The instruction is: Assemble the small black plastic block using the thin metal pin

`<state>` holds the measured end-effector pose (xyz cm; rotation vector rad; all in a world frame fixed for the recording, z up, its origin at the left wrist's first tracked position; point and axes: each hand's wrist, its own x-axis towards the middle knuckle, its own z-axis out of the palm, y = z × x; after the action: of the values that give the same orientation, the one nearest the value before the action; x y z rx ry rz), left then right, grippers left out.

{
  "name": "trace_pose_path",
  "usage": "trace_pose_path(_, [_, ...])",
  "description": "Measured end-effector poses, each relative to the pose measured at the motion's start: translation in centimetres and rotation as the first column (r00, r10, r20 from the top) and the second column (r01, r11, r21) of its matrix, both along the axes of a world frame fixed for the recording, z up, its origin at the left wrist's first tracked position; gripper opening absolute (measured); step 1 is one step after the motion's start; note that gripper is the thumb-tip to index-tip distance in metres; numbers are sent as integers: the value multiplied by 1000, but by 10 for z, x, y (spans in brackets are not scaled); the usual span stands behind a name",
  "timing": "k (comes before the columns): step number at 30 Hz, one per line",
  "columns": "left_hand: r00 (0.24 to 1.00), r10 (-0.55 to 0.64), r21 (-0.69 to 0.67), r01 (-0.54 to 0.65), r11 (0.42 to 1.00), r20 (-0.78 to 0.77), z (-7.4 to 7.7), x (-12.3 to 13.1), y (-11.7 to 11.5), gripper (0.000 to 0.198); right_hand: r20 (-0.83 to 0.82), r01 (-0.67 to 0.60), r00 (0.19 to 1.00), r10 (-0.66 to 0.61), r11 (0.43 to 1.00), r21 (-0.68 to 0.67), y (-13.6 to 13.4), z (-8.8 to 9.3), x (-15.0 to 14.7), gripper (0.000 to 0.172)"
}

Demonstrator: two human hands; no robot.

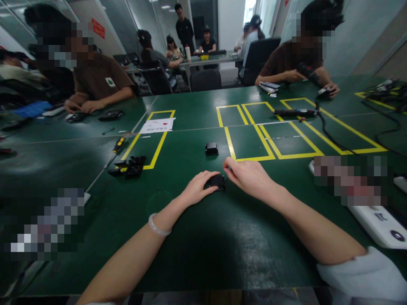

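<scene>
My left hand [201, 186] is closed around a small black box-like part [217, 182] on the green table, its thumb and fingers on either side of it. Just right of that part, my right hand [243, 174] is raised with thumb and fingers pinched together; whatever is between them, if anything, is too small to make out. A similar black box-like piece [211, 148] sits a little farther away, touched by neither hand.
Black plastic parts [132, 166] and a yellow-black screwdriver [118, 145] lie to the left. Yellow tape outlines [233, 144] mark the table [178, 262]. A black electric screwdriver [295, 113] with a cable lies far right. White devices flank my arms; co-workers sit opposite.
</scene>
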<state>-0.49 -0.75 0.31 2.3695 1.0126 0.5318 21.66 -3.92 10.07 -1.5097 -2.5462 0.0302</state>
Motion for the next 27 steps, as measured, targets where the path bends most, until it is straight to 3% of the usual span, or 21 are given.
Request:
trace_pose_path(9, [1000, 5, 24, -5, 1000, 0, -5, -1, 1, 48, -21, -10, 1000, 10, 1000, 18, 1, -3, 1, 35])
trace_pose_path(15, [1000, -1, 15, 1, 1000, -6, -2, -1, 0, 46, -53, -25, 998, 26, 1000, 15, -1, -3, 1, 26])
trace_pose_path(22, [1000, 2, 25, -2, 1000, -8, -5, -1, 2, 45, 22, -19, 1000, 19, 1000, 18, -4, 1, 0, 33])
trace_pose_path(27, [1000, -2, 22, 2, 1000, -4, -5, -1, 2, 46, 11, -33, 999, 32, 999, 27, -5, 1, -1, 26])
